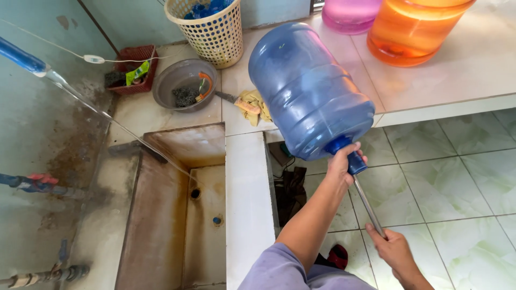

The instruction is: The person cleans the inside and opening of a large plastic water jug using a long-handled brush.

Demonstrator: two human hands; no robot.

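We see a large blue translucent plastic water jug point(309, 88), ribbed around its barrel, tipped neck-down over the edge of a white tiled counter point(446, 75). Our left hand point(342, 164) wraps closed around the jug's narrow neck, fingers curled about the blue collar. Our right hand point(395, 251) is clenched on the lower end of a thin, straight metal rod point(368, 205), whose blue grip point(355, 161) enters the jug's mouth. The jug's rounded base rests near a crumpled yellow cloth point(255, 104) on the counter.

Behind it stand two more translucent containers, one orange point(414, 29) and one pink point(349, 13), both smooth and glossy. A cream plastic basket point(212, 32) with a perforated lattice wall sits beside a grey round basin point(183, 83) holding a scouring pad, and a small red crate point(134, 67) lies just beyond.

To the left, a rectangular concrete trough point(166, 215), stained rust-brown, takes a thin stream of water from a blue hose point(21, 56). Pale green marbled floor tiles point(457, 177) gleam to the right.
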